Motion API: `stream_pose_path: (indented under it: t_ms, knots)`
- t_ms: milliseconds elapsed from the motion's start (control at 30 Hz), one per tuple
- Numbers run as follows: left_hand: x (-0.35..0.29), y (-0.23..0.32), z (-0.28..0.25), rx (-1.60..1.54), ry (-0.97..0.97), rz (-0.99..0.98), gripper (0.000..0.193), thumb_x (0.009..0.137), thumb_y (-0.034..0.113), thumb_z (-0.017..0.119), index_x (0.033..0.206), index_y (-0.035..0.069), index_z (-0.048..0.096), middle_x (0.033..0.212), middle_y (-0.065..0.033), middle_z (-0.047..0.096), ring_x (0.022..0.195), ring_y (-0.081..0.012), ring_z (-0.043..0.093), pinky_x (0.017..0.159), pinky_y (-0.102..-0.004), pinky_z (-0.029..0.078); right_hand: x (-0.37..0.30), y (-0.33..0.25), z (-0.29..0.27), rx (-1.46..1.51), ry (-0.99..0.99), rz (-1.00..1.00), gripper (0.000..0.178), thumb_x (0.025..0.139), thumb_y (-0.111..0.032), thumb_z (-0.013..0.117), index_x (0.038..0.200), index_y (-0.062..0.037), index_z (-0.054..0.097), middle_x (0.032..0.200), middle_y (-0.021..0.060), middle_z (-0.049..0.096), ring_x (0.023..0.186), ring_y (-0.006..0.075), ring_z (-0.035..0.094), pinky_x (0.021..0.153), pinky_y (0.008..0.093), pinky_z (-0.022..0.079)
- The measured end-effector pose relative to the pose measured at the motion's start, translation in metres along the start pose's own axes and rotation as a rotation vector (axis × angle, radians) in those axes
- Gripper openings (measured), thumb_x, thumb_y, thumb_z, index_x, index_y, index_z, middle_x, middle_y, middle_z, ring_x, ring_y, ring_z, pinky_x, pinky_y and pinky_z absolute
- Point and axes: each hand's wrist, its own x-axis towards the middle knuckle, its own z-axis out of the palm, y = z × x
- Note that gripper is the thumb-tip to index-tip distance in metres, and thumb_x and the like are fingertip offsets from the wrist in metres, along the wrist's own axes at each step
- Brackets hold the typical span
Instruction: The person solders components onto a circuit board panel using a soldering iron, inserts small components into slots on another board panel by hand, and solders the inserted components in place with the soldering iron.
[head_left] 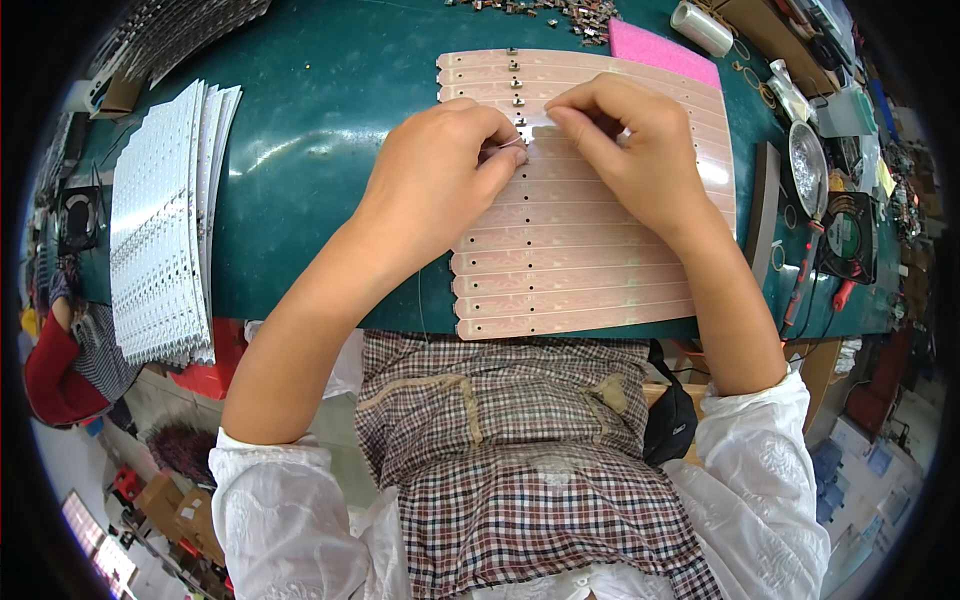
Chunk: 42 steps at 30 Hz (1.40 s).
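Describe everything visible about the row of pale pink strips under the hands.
The strips are long, thin, pale pink boards, roughly a dozen lying flat side by side on the green table. A column of small dark holes runs down them; the upper few carry small metal parts there. The left hand and right hand rest on them, fingers pinched together at that column.

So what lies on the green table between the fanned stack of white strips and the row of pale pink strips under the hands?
In the head view that stretch of green table is bare; only the left forearm crosses above its near part.
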Motion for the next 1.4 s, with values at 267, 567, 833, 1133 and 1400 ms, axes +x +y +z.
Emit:
stream_pose_path:
  t_ms: [267,567,833,1133,1400]
  knots:
    - [-0.002,0.004,-0.002,0.098,-0.009,0.039,0.014,0.087,0.012,0.072,0.092,-0.002,0.070,0.090,-0.0131,0.069,0.082,-0.0262,0.069,0.075,-0.0348,0.055,0.015,0.015,-0.024,-0.077,0.043,0.080,0.013,0.092,-0.010,0.072,0.101,-0.0014,0.074,0.082,0.0025,0.072,0.074,0.0079,0.064,0.069,0.0233,0.051]
    - [-0.004,0.006,0.011,0.324,0.064,0.172,0.009,0.083,0.010,0.074,0.086,0.003,0.068,0.084,-0.0084,0.066,0.071,-0.0262,0.068,0.064,-0.0344,0.055,0.053,0.065,-0.028,-0.357,0.081,0.012,0.018,0.094,-0.016,0.071,0.102,0.0003,0.073,0.084,0.0028,0.070,0.078,0.0081,0.064,0.071,0.0243,0.052]
    - [-0.007,0.007,0.011,0.463,0.050,0.199,0.010,0.082,0.011,0.075,0.084,0.004,0.068,0.082,-0.0083,0.064,0.071,-0.0294,0.067,0.063,-0.0370,0.054,0.089,0.064,0.003,-0.467,-0.049,-0.058,0.012,0.085,-0.016,0.070,0.087,-0.0046,0.074,0.091,0.0149,0.067,0.093,0.0353,0.065,0.082,0.0431,0.052]
    - [0.041,-0.022,-0.036,0.059,0.157,-0.002,0.020,0.085,0.019,0.075,0.095,0.001,0.076,0.088,-0.0108,0.075,0.078,-0.0182,0.069,0.072,-0.0307,0.053,0.072,0.028,-0.010,-0.142,0.000,0.109,0.015,0.091,-0.016,0.068,0.097,-0.0015,0.070,0.088,0.0100,0.066,0.086,0.0228,0.062,0.077,0.0350,0.051]
    - [0.114,-0.043,-0.017,0.291,0.366,-0.034,0.019,0.078,0.019,0.078,0.078,0.000,0.076,0.081,-0.0211,0.072,0.075,-0.0366,0.071,0.072,-0.0435,0.056,-0.001,-0.035,-0.016,0.111,-0.303,0.328,0.018,0.092,-0.012,0.067,0.096,0.0050,0.068,0.083,0.0148,0.070,0.076,0.0212,0.069,0.070,0.0337,0.054]
